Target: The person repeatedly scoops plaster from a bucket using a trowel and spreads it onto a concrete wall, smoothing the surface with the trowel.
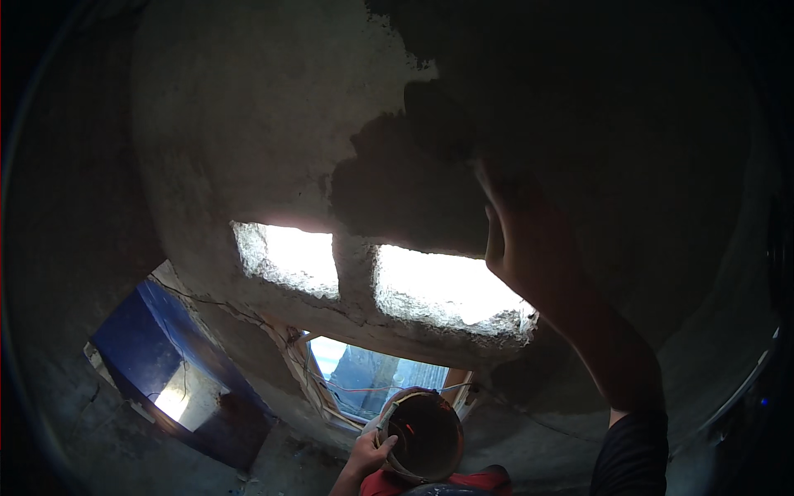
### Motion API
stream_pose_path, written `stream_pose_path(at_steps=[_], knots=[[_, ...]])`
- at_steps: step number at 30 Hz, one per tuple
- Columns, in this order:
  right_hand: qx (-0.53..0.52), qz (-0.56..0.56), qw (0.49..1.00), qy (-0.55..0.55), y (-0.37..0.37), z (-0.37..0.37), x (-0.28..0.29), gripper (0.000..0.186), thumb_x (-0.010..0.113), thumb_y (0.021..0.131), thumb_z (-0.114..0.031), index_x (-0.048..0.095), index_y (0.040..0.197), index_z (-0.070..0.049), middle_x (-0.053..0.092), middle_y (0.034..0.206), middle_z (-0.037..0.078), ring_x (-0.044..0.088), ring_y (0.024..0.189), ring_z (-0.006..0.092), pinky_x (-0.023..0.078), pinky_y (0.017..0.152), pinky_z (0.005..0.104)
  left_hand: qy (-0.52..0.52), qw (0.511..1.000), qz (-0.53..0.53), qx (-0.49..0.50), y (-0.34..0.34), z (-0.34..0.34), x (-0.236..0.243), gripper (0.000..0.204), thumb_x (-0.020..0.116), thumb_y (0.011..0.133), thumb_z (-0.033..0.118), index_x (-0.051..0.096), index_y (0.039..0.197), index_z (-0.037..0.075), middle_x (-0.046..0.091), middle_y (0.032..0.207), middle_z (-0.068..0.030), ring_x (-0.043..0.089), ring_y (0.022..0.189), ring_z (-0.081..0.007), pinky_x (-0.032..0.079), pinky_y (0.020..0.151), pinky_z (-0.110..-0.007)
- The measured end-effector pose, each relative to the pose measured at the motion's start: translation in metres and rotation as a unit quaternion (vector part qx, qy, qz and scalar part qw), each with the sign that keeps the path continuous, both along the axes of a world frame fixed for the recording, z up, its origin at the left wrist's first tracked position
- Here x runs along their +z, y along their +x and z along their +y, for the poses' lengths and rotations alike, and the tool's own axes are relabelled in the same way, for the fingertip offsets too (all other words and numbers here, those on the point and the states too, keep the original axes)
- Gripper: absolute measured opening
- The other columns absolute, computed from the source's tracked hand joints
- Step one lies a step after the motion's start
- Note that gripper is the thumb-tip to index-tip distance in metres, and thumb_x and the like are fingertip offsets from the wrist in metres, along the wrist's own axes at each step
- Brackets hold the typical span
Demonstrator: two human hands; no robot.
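Low in the middle, my left hand grips the rim of a round, dark bucket, its thumb over the edge. The bucket is tilted so that its shadowed inside shows. My right hand is raised against the grey wall, with its thumb apart from the bent fingers. Just beyond its fingertips is a very dark shape; what it is stays lost in shadow. A darker, damp-looking patch with a ragged edge spreads over the wall around this hand.
Two bright rough-edged openings pierce the wall. Below them sits a wood-framed window, with a thin cable across it. A blue-walled opening lies at the lower left. Red clothing shows beside the bucket.
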State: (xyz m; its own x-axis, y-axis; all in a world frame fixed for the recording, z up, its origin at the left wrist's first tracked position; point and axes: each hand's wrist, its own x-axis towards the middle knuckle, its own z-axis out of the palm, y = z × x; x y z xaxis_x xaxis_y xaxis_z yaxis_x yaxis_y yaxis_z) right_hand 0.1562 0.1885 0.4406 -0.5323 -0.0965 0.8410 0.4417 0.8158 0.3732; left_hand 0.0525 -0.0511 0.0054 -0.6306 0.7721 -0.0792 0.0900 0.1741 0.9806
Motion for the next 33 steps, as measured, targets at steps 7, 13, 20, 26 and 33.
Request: stream_pose_path(at_steps=[7, 13, 20, 26, 33], knots=[[-0.03, 0.067, 0.997, 0.029, -0.056, 0.014, 0.13, 0.057, 0.063, 0.093, -0.008, 0.05, 0.148, -0.009, 0.067, 0.116, 0.022, 0.071, 0.093, 0.0363, 0.061, 0.078, 0.0491, -0.007, 0.998, 0.036, -0.042, 0.011, 0.009, 0.015, 0.031, 0.072, 0.096, 0.028, 0.073, 0.11, 0.0, 0.077, 0.096, -0.0123, 0.072, 0.088, -0.0199, 0.055, 0.081, -0.036], [-0.037, -0.089, 0.995, 0.024, -0.061, -0.007, 0.05, 0.068, 0.062, 0.088, -0.002, 0.042, 0.153, -0.01, 0.063, 0.121, 0.028, 0.074, 0.085, 0.0367, 0.062, 0.069, 0.0464, -0.024, 0.998, 0.055, -0.034, 0.007, 0.0, 0.004, 0.032, 0.073, 0.096, 0.025, 0.07, 0.116, 0.0, 0.076, 0.1, -0.0088, 0.069, 0.092, -0.0148, 0.055, 0.083, -0.033], [-0.056, 0.023, 0.995, 0.078, -0.039, -0.006, 0.044, 0.051, 0.057, 0.094, -0.011, 0.05, 0.144, -0.003, 0.067, 0.112, 0.022, 0.073, 0.07, 0.0273, 0.06, 0.054, 0.0389, -0.01, 0.999, 0.019, -0.028, 0.009, 0.005, 0.008, 0.032, 0.072, 0.096, 0.027, 0.071, 0.112, -0.001, 0.076, 0.097, -0.0112, 0.07, 0.09, -0.0169, 0.055, 0.082, -0.035], [-0.085, 0.033, 0.987, 0.131, -0.029, 0.027, -0.005, 0.058, 0.06, 0.093, -0.01, 0.047, 0.149, -0.006, 0.067, 0.112, 0.023, 0.071, 0.063, 0.0245, 0.059, 0.049, 0.0366, -0.039, 0.998, 0.032, -0.035, 0.001, 0.002, 0.01, 0.032, 0.072, 0.096, 0.029, 0.072, 0.11, 0.0, 0.077, 0.095, -0.0124, 0.072, 0.088, -0.0193, 0.055, 0.082, -0.036], [0.006, -0.01, 1.0, -0.008, 0.019, 0.009, 0.034, 0.057, 0.063, 0.096, -0.012, 0.048, 0.151, -0.013, 0.068, 0.109, 0.019, 0.072, 0.083, 0.0316, 0.061, 0.069, 0.0419, 0.015, 0.999, 0.017, -0.029, 0.009, 0.004, 0.012, 0.03, 0.071, 0.097, 0.024, 0.072, 0.112, 0.0, 0.077, 0.096, -0.0128, 0.073, 0.089, -0.0201, 0.056, 0.082, -0.036]])
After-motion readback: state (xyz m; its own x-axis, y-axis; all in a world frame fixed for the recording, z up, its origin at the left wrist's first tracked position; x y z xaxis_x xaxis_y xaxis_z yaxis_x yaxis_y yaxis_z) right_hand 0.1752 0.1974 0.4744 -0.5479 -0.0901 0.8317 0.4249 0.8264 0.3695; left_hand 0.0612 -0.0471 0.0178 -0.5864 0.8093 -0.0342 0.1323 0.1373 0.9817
